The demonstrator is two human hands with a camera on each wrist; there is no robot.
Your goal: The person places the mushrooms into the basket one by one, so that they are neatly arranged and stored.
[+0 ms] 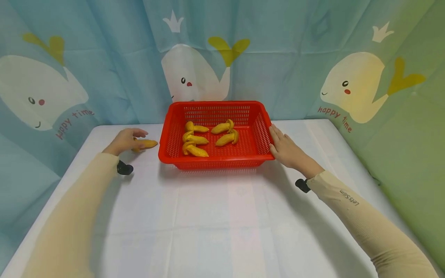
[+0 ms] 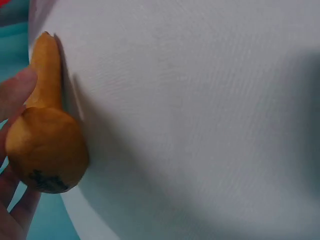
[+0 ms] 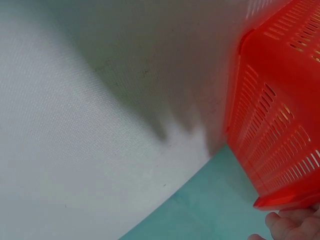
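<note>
On the left of the table lies a yellow-brown toy mushroom [image 2: 47,147], its stem pointing toward the basket. My left hand [image 1: 126,141] is right over it. The thumb [image 2: 20,92] overlaps the stem's edge in the left wrist view, and other fingers show behind the cap. In the head view a gap stands between the upper finger and the stem. At the back centre stands a red plastic basket [image 1: 222,158] with several similar mushrooms [image 1: 195,139] inside. My right hand [image 1: 286,150] rests with straight fingers against the basket's right rim.
A white cloth covers the table [image 1: 208,224]. Close behind it hangs a blue curtain [image 1: 139,77] printed with whales, and a green one borders the right side. Dark wrist cameras [image 1: 124,168] sit under both wrists.
</note>
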